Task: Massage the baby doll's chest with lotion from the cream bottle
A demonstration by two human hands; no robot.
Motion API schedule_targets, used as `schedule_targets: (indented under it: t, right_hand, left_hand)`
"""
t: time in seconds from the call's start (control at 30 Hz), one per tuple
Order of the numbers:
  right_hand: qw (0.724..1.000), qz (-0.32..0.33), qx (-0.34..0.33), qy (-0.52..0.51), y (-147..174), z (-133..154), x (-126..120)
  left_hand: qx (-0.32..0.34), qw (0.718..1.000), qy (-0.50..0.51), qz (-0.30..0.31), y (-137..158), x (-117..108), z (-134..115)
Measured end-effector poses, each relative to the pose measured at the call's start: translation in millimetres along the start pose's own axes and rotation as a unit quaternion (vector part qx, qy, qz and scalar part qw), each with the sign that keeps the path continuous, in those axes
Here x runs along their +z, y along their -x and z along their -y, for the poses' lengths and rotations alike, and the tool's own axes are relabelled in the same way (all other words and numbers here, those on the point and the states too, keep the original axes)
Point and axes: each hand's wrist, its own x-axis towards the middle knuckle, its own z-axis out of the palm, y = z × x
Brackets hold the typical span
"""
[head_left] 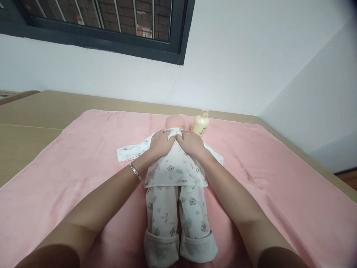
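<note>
A baby doll (175, 122) lies stretched out, its bald head away from me and no face showing. It wears a white printed top (174, 167) and matching trousers (164, 212) with rolled-up cuffs. My left hand (161, 144) rests flat and open on the left side of the doll's upper body, over the cloth. On the right side, my right hand (192, 142) lies open in the same way. The two thumbs nearly meet at the middle, just below the neck. A silver bracelet (135, 171) circles my left wrist.
A cream pump bottle (200, 124) stands just beyond my right hand, beside the doll's head. Under everything is a pink blanket (267, 163) on a wooden tabletop (55, 104). A white wall (223, 67) and a dark-framed window (178, 56) rise behind it.
</note>
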Motion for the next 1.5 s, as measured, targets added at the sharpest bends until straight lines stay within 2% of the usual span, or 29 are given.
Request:
schedule_targets:
  t: [0.23,0.5,0.73,1.07,1.33,1.5]
  right_hand:
    - [1.000,-0.004,-0.016,-0.006,-1,0,1]
    - [1.000,0.006,-0.018,-0.013,-3,-2,4]
    - [0.999,0.010,-0.037,-0.013,-2,-3,-3]
    - [0.999,0.007,-0.033,0.033,8,8,-2]
    - [0.998,0.037,-0.017,-0.055,-8,-9,-1]
    - [0.999,0.033,-0.020,0.001,9,6,-7]
  left_hand:
    - [-0.015,1.000,0.024,0.006,-4,3,5]
    - [-0.017,1.000,0.005,0.008,1,1,0]
    - [-0.042,0.998,0.036,0.027,-4,0,0]
    - [-0.048,0.997,0.046,0.030,-10,3,6]
    - [-0.056,0.997,0.034,0.028,7,-5,-14]
    - [-0.054,0.998,0.009,0.015,7,-2,-12]
